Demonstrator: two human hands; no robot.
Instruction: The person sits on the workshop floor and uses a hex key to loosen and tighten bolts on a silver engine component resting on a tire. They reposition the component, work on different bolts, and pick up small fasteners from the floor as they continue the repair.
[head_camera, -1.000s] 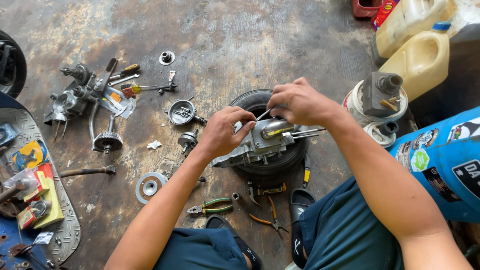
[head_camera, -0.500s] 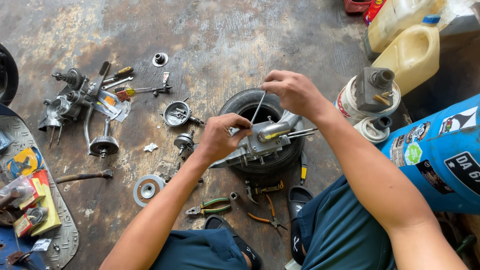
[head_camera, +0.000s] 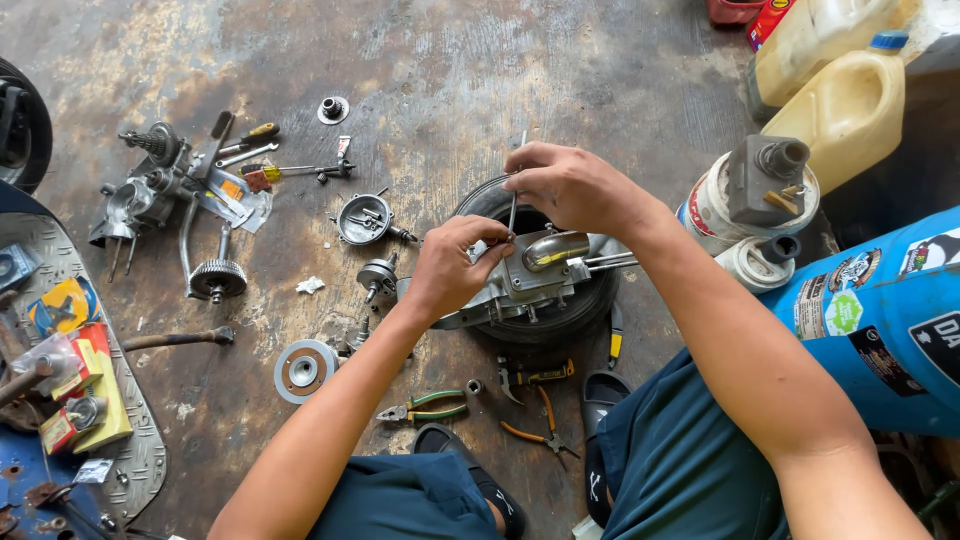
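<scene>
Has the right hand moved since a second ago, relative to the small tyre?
Yes. The right hand, pinching a thin rod, has risen off the metal housing toward the far rim of the tyre; earlier it lay lower, over the housing.

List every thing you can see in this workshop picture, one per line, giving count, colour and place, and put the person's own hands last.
metal housing: one, grey, on the tyre
small tyre: one, black, floor centre
thin rod: one, silver, upright over the housing
pliers: one, green-handled, floor near the knees
orange pliers: one, beside the sandal
round disc: one, grey, floor left of centre
gear shaft: one, grey, floor left
jugs: two, yellowish, upper right
drum: one, blue, right edge
left hand: on the housing
right hand: pinching the rod
</scene>
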